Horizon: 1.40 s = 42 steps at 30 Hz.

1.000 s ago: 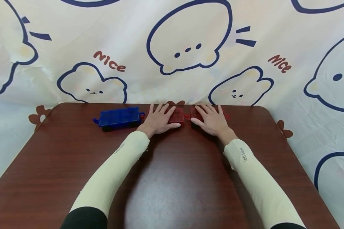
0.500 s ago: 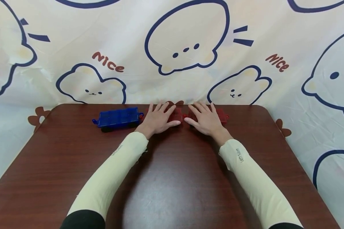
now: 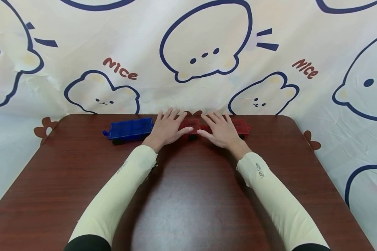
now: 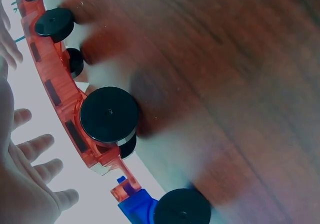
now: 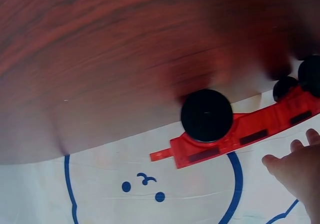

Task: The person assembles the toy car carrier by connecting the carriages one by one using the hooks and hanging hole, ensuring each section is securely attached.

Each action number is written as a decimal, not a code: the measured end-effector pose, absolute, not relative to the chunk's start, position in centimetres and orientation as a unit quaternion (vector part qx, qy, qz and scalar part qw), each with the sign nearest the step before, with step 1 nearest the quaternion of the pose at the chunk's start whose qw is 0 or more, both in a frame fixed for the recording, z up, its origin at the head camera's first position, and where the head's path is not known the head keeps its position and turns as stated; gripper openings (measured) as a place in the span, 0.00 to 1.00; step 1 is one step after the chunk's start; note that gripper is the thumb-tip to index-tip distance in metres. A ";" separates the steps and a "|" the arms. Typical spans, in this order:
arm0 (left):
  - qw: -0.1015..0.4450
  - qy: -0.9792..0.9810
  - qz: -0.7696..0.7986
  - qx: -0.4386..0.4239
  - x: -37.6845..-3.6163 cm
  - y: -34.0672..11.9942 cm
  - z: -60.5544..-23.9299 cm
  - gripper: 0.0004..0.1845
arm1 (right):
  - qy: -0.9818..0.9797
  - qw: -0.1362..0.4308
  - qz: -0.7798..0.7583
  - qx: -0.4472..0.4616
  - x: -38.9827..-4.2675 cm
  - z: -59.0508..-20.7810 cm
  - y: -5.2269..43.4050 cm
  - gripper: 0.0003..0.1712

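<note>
Two red toy wagons with black wheels stand in a row at the far edge of the brown table [image 3: 188, 195]. My left hand [image 3: 167, 126] lies flat on the left red wagon [image 3: 190, 123], fingers straight. My right hand [image 3: 219, 130] lies flat on the right red wagon [image 3: 241, 126]. A blue wagon [image 3: 130, 128] stands just left of my left hand. In the left wrist view the red wagon [image 4: 60, 92] shows its hook beside the blue wagon's end [image 4: 140, 208]. The right wrist view shows the right red wagon [image 5: 240, 136] from below, with a black wheel [image 5: 206, 115].
A cream cloth with cartoon animals and the word "Nice" [image 3: 204, 52] hangs right behind the table's far edge. The table's rounded far corners lie at left [image 3: 61, 120] and right [image 3: 290, 120].
Both hands have slid left with the red wagons under them. The gap between the two red wagons has closed, and the left one sits closer to the blue wagon.
</note>
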<state>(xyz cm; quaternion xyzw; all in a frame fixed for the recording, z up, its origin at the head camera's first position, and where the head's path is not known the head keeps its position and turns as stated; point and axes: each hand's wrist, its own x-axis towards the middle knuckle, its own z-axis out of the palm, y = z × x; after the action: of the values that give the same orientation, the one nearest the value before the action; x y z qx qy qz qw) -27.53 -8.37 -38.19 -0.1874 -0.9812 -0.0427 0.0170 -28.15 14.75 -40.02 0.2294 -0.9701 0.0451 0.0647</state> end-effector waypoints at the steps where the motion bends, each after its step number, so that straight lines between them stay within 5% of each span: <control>1: 0.019 -0.981 -0.042 -0.187 -27.4 -8.5 -38.2 0.42 | -0.970 0.063 0.044 0.230 -28.1 -40.0 14.6 0.47; 42: 0.028 -0.986 -0.133 -0.099 -25.1 -17.1 -37.5 0.47 | -0.960 0.057 0.043 0.272 -27.7 -40.5 8.8 0.48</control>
<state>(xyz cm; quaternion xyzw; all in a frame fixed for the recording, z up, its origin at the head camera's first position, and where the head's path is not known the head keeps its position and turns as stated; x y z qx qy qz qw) -25.10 -17.11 -37.46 -0.0985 -0.9857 -0.1335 0.0284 -27.74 8.77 -40.49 0.2722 -0.9596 0.0428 0.0568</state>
